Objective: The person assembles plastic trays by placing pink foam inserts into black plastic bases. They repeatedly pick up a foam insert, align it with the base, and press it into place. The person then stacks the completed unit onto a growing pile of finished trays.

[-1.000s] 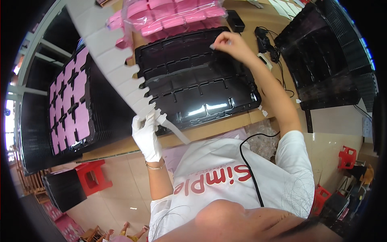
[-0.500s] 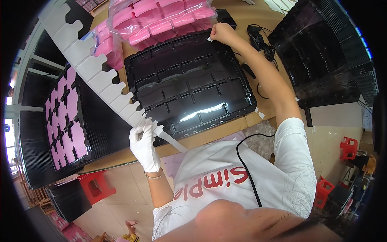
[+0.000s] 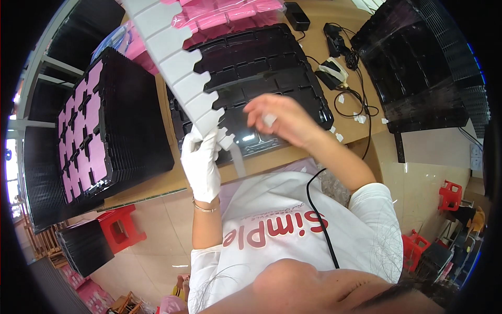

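My left hand [image 3: 202,170], in a white glove, is closed on the near end of a long white notched strip [image 3: 180,68]. The strip rises toward the far left, and a thin tail of it hangs below the glove. My bare right hand [image 3: 282,119] is over the black moulded tray [image 3: 261,68], slightly blurred, with its fingers loosely curved and apart. A small white scrap [image 3: 270,120] shows against its fingers; whether it is gripped or stuck there I cannot tell. The tray lies flat on the brown table [image 3: 361,133], partly hidden by the strip and my hand.
Pink pieces in clear plastic [image 3: 225,15] lie beyond the tray. Stacked black trays [image 3: 130,120] stand at left, topped with pink pieces, and more black trays [image 3: 413,68] at right. Cables, a black adapter [image 3: 297,17] and white scraps [image 3: 360,119] lie on the table. Red stools [image 3: 121,227] are on the floor.
My right hand has come back from the tray's far right corner toward its near middle, its fingers loosening from a pinch. The strip has swung rightward across the tray, still in my left hand.
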The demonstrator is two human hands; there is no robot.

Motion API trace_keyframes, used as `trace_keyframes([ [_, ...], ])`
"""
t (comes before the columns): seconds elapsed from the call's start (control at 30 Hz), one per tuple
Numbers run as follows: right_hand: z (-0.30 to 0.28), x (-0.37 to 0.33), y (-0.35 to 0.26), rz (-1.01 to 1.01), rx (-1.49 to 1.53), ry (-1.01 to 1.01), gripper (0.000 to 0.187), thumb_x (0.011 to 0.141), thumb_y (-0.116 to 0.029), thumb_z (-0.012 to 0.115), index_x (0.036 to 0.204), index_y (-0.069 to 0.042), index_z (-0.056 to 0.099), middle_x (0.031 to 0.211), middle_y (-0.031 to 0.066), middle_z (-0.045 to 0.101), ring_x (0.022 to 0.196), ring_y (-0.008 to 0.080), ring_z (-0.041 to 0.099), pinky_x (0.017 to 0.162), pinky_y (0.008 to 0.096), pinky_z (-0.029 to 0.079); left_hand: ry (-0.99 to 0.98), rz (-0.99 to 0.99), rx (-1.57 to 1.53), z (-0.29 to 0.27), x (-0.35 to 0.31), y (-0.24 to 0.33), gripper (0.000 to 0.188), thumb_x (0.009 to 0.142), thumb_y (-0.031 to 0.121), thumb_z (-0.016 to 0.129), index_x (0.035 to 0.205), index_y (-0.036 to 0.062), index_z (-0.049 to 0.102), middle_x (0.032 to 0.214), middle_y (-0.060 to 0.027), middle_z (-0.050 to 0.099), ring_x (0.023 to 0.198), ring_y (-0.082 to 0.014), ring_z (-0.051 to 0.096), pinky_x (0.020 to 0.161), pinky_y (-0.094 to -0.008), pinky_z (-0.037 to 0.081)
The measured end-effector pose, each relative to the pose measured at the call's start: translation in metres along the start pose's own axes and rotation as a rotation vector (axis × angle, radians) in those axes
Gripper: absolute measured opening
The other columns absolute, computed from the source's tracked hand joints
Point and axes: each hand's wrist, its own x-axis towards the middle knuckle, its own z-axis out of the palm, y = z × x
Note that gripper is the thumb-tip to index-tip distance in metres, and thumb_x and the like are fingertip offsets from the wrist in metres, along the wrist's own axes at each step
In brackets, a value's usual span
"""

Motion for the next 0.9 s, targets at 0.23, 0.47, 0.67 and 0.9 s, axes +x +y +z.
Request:
trace_keyframes([
  [0.23, 0.038, -0.024, 0.047, -0.606, -0.725, 0.315, 0.011, 0.080, -0.010, 0.075, 0.087, -0.004, 0.068, 0.069, -0.0020, 0.055, 0.061, 0.0054, 0.046, 0.054, 0.0234, 0.037, -0.079, -0.010, 0.073, 0.024, -0.010, 0.012, 0.015, 0.091, 0.016, 0.066, 0.095, 0.0026, 0.060, 0.089, -0.0054, 0.067, 0.064, -0.0050, 0.055, 0.056, -0.0183, 0.043],
  [0.47, 0.001, -0.063, 0.001, -0.601, -0.905, 0.028, 0.008, 0.078, -0.007, 0.074, 0.080, -0.006, 0.067, 0.067, 0.0027, 0.059, 0.060, 0.0094, 0.051, 0.052, 0.0249, 0.038, 0.000, 0.032, 0.123, 0.032, -0.005, 0.014, 0.013, 0.091, 0.014, 0.066, 0.086, 0.0040, 0.060, 0.086, -0.0071, 0.069, 0.063, -0.0053, 0.058, 0.053, -0.0163, 0.040],
  [0.67, -0.088, -0.052, -0.051, -0.219, -1.406, 0.330, 0.014, 0.074, -0.016, 0.075, 0.077, -0.004, 0.067, 0.053, 0.0020, 0.054, 0.049, 0.0120, 0.051, 0.050, 0.0275, 0.039, -0.065, 0.034, 0.157, 0.026, -0.007, 0.000, 0.014, 0.090, 0.014, 0.068, 0.083, 0.0068, 0.059, 0.085, -0.0074, 0.069, 0.062, -0.0044, 0.057, 0.053, -0.0159, 0.039],
  [0.9, -0.096, -0.046, -0.035, -0.183, -1.542, 0.423, 0.018, 0.071, -0.020, 0.071, 0.074, -0.004, 0.067, 0.075, 0.0135, 0.067, 0.075, 0.0319, 0.065, 0.069, 0.0404, 0.051, -0.035, 0.010, 0.237, 0.029, -0.010, 0.000, 0.019, 0.089, 0.014, 0.070, 0.078, 0.0089, 0.055, 0.083, -0.0072, 0.069, 0.059, -0.0030, 0.053, 0.052, -0.0160, 0.037],
])
